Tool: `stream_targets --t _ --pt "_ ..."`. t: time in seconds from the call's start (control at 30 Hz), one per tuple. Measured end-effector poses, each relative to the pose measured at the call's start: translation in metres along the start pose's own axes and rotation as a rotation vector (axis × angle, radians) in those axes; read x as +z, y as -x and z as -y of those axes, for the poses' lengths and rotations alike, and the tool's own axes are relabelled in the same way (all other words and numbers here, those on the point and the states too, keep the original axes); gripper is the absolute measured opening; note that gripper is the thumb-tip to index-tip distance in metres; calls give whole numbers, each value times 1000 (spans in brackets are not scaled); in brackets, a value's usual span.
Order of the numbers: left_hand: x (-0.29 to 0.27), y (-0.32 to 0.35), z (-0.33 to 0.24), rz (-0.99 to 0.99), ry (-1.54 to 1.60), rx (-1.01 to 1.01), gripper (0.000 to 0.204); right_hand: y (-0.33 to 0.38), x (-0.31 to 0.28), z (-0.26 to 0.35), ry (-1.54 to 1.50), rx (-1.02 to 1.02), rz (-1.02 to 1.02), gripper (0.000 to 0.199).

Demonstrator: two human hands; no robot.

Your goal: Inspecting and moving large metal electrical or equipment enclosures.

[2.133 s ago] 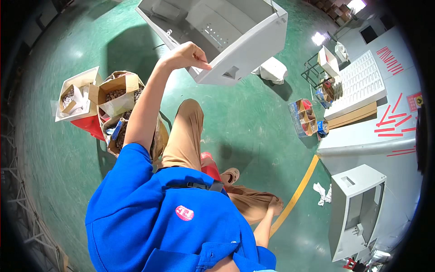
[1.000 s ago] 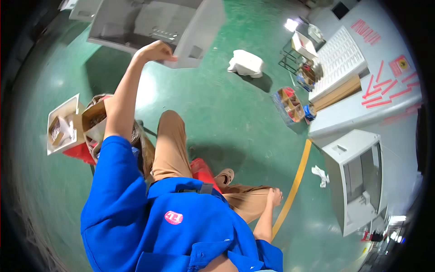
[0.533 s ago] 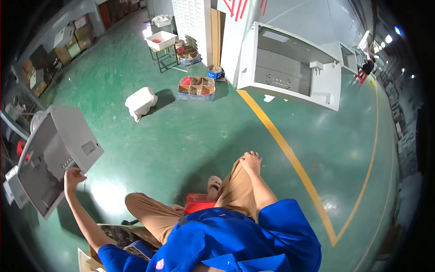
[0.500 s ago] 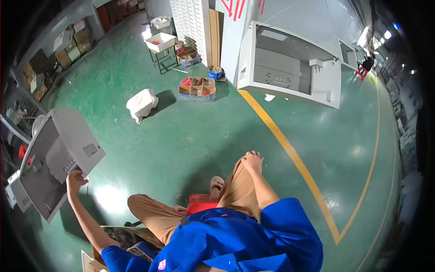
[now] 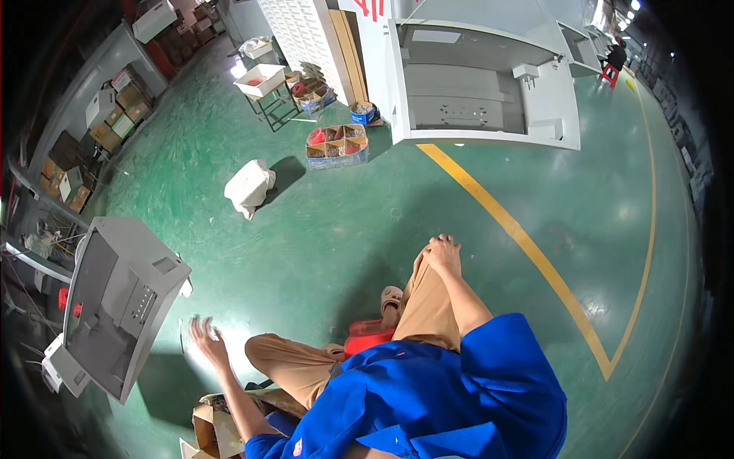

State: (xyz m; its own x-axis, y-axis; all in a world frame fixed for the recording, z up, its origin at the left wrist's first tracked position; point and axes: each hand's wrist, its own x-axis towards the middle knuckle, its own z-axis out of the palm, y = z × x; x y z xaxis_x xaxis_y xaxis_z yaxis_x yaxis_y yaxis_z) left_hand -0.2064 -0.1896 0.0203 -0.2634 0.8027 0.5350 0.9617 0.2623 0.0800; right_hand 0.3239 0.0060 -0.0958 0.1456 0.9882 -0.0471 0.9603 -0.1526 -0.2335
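My left hand (image 5: 208, 340) is raised over the floor with its fingers apart and nothing visible in them. It is apart from a grey metal cabinet (image 5: 159, 243) at the left, whose hollow inside shows a row of small slots and holes. My right hand (image 5: 443, 254) rests on my right knee, its fingers spread over the tan trousers (image 5: 428, 310). Beneath me a bit of a red stool (image 5: 368, 336) shows between my legs.
A larger grey cabinet (image 5: 562, 103) hangs at the upper right above a yellow floor line (image 5: 527, 245). Ahead are a cloth-covered stool (image 5: 249, 187), a divided parts box (image 5: 336, 158) and a white tray (image 5: 256, 86) on a stand. An open carton (image 5: 205, 424) stands beside me at the lower left.
My left hand has come away from the left cabinet and moved right and down. That cabinet appears turned and lower in view. My right hand stays on the knee; the whole view has shifted.
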Motion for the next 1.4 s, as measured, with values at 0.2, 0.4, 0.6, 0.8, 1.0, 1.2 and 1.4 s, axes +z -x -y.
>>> stream_targets --t 0.2,0.4,0.6,0.8,1.0,1.2,1.4 --pt "82 110 -50 495 -20 -574 48 0 0 -4 43 -18 23 26" --pt "77 112 -42 400 28 -515 43 1 -2 2 56 -84 32 36" --pt "72 106 -52 384 29 -581 39 -23 -66 60 -372 -625 -469 44" --pt "73 110 -49 312 56 -543 38 -58 -203 117 -445 -700 -860 38" --pt "76 110 -46 303 37 -569 39 -98 -194 122 -522 -522 -621 26" --pt "71 110 -50 296 55 -591 38 -92 -202 126 -473 -411 -373 24" --pt "80 115 -44 287 55 -607 37 -74 -215 122 -465 -467 -305 30"
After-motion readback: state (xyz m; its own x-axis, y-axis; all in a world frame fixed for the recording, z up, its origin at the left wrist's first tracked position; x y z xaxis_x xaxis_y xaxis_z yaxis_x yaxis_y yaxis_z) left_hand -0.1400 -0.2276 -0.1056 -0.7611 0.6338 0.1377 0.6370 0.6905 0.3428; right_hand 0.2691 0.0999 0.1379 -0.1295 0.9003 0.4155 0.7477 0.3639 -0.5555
